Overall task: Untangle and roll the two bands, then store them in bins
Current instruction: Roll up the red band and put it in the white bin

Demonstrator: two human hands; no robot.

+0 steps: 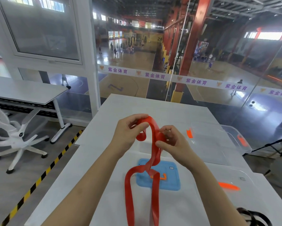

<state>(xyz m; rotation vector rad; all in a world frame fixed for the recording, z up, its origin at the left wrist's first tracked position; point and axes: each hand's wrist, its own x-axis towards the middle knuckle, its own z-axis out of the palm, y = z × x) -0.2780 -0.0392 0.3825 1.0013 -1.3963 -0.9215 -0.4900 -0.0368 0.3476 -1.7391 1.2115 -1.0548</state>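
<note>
I hold a long red band [155,154] above the white table [104,160]. My left hand [128,132] pinches its upper loop, and my right hand [171,141] grips the band just to the right, fingers curled around it. The band hangs down twisted and splits into two strands that run toward the near edge. A black band [254,216] lies at the bottom right corner, partly cut off. Two clear bins with orange latches stand on the right: a farther bin [218,141] and a nearer bin [234,180].
A blue bin lid [171,180] lies flat on the table under the hanging band. A glass wall rises behind the table. A white office chair [14,137] and another white table [27,92] stand to the left, beside yellow-black floor tape.
</note>
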